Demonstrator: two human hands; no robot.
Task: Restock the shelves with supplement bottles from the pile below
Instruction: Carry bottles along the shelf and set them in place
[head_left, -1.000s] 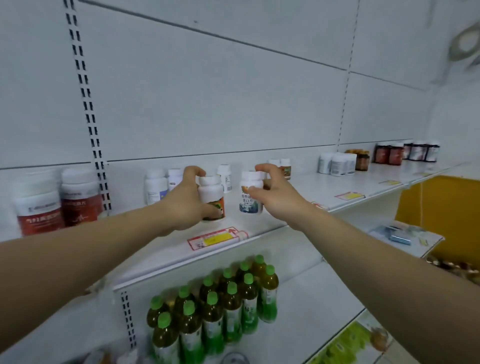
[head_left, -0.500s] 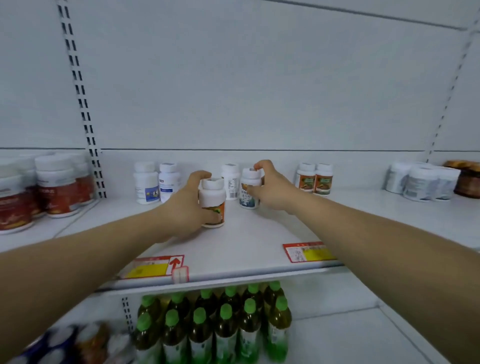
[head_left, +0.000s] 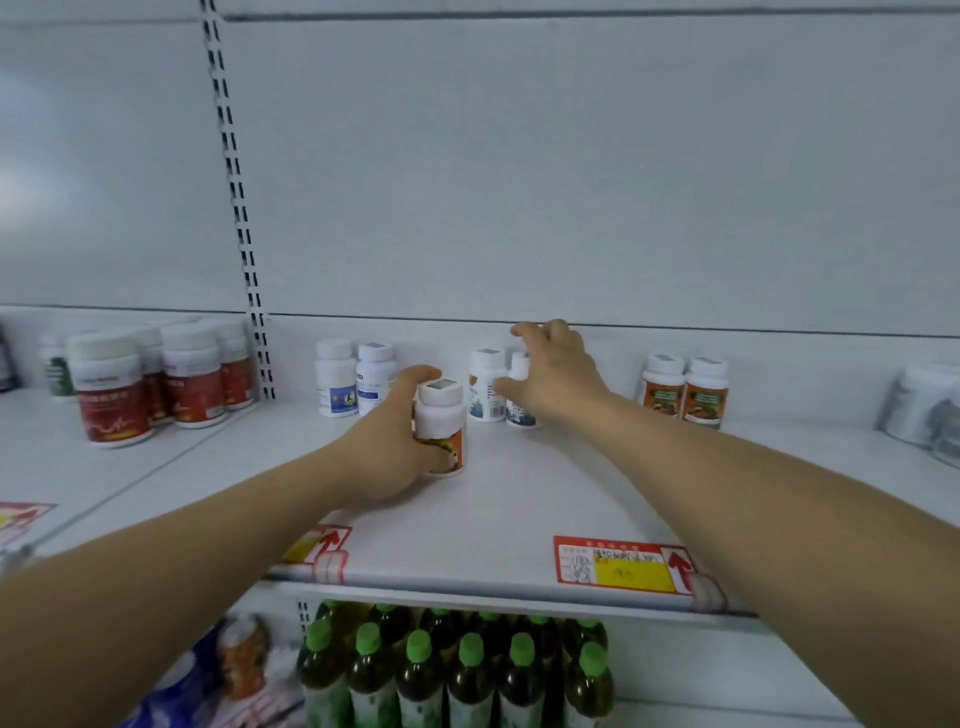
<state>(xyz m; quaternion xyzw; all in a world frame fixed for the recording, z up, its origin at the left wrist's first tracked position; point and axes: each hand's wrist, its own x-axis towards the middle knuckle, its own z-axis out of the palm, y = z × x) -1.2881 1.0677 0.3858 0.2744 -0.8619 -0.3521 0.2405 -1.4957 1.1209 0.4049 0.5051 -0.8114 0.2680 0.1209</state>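
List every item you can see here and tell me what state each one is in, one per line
left hand: grips the orange-label bottle
orange-label bottle: upright on the shelf, cap on
right hand: fingers spread, by the blue-label bottle, grip unclear
blue-label bottle: upright at the back, cap on
shelf: bare in front
red-label jars: upright, capped
green-cap bottles: upright, capped, on the shelf below

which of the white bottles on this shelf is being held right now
The orange-label bottle in the left hand's grip, forward of the back row. The right hand is spread open over the blue-label bottle, not gripping it.
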